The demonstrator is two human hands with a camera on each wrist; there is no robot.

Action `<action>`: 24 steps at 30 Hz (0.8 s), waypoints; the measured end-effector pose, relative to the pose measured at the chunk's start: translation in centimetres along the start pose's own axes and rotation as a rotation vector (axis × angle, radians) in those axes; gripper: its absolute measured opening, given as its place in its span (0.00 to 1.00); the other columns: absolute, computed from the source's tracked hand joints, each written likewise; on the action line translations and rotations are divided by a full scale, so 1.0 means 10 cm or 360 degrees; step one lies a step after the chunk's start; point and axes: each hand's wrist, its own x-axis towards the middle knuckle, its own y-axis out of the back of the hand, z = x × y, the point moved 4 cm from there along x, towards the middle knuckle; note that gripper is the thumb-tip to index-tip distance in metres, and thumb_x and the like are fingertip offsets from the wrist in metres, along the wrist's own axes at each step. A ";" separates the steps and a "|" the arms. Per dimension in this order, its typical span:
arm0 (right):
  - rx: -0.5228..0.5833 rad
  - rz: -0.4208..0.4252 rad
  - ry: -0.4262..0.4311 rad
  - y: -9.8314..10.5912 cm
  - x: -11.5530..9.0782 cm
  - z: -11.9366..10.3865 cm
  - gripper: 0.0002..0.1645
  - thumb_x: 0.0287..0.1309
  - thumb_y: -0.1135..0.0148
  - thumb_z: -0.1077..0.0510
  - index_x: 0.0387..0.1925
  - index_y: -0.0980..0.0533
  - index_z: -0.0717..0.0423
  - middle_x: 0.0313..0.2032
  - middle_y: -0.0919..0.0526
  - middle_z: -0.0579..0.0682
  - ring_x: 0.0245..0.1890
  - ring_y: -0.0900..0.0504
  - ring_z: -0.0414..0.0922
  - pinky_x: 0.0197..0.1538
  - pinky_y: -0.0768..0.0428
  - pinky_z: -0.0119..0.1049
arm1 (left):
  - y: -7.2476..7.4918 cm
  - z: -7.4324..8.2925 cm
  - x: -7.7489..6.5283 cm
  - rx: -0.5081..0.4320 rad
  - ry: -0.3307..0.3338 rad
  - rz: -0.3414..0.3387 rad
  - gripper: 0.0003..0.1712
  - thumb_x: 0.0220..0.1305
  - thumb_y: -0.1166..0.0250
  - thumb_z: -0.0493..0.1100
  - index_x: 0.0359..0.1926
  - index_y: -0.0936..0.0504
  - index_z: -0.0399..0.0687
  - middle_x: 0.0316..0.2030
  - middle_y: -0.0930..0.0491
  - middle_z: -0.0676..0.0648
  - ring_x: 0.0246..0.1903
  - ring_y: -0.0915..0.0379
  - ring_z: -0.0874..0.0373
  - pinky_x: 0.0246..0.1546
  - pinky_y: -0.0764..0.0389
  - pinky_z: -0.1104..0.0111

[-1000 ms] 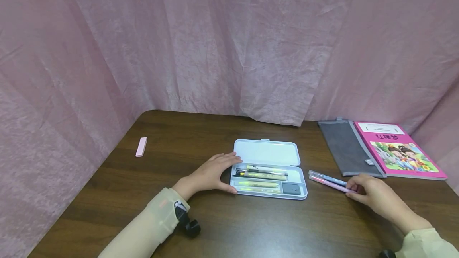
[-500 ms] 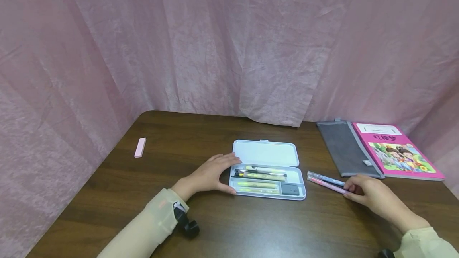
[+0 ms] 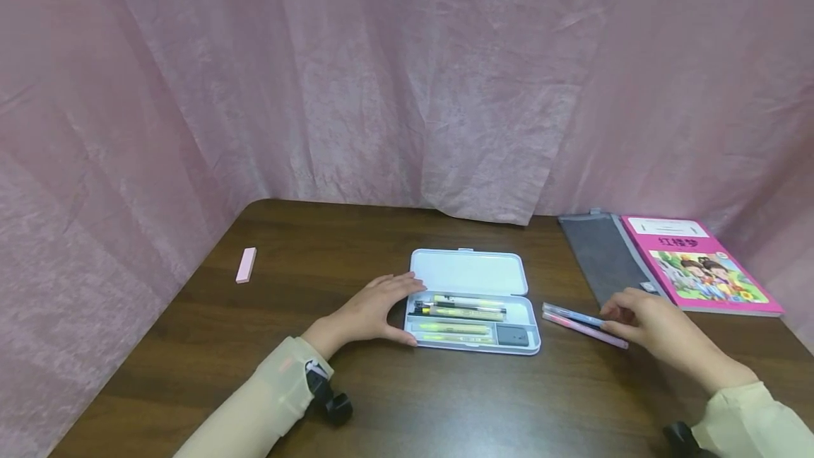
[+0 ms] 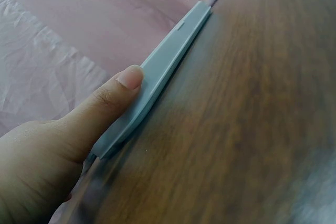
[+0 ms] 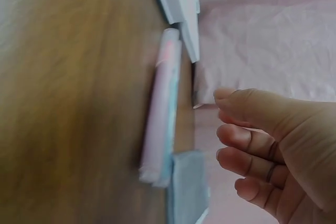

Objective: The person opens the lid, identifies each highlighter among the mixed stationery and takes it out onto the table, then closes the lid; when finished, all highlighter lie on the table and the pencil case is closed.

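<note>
A pale blue pencil case (image 3: 470, 271) lies with its lid swung back, showing pens, highlighters and a dark grey eraser (image 3: 512, 335) inside. My left hand (image 3: 369, 309) holds its left end, thumb against the front side and fingers at the back edge. In the left wrist view the thumb (image 4: 129, 77) lies on the case's side wall. To the right of the case, a pink pen (image 3: 585, 331) and a blue pen (image 3: 572, 313) lie side by side on the table. My right hand (image 3: 661, 324) hovers over their right ends, fingers loosely bent, with nothing between them in the right wrist view.
A grey mesh pouch (image 3: 604, 253) and a pink picture-covered book (image 3: 706, 267) lie at the back right. On the far left is a small pink stick-shaped block (image 3: 246, 265). A pink curtain (image 3: 381, 90) hangs behind the wooden table (image 3: 407, 408).
My right hand has let go of the pens and lifted off them; the pens stay on the table. The left hand keeps its place on the pencil case.
</note>
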 end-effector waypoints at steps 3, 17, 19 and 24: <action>-0.0005 0.0000 0.0013 0.04 0.07 -0.05 0.11 0.43 0.25 0.60 0.28 0.20 0.47 0.24 0.27 0.32 0.26 0.32 0.26 0.27 0.29 0.28 | -0.01 -0.01 0.00 -0.0001 0.0006 -0.0003 0.54 0.45 0.32 0.74 0.71 0.38 0.59 0.73 0.41 0.53 0.74 0.52 0.60 0.74 0.48 0.53; 0.0031 -0.0160 -0.0061 0.23 0.41 -0.31 0.08 0.50 0.28 0.55 0.32 0.19 0.48 0.28 0.23 0.36 0.29 0.28 0.32 0.31 0.25 0.28 | 0.01 0.00 -0.01 -0.0004 -0.0008 -0.0003 0.54 0.45 0.33 0.73 0.71 0.38 0.58 0.72 0.40 0.52 0.74 0.50 0.58 0.73 0.47 0.52; 0.0051 -0.0175 -0.0050 0.25 0.46 -0.35 0.08 0.50 0.28 0.55 0.33 0.19 0.48 0.28 0.22 0.37 0.30 0.28 0.32 0.31 0.24 0.29 | 0.02 0.01 -0.01 -0.0019 -0.0012 -0.0001 0.54 0.45 0.32 0.73 0.70 0.37 0.57 0.72 0.40 0.51 0.74 0.50 0.57 0.73 0.47 0.51; 0.0078 -0.0213 -0.0040 0.26 0.56 -0.44 0.08 0.51 0.29 0.55 0.34 0.19 0.49 0.29 0.22 0.38 0.31 0.26 0.35 0.34 0.22 0.31 | 0.03 0.03 -0.01 -0.0013 -0.0014 0.0003 0.54 0.46 0.32 0.73 0.70 0.37 0.56 0.72 0.40 0.51 0.74 0.49 0.57 0.73 0.47 0.52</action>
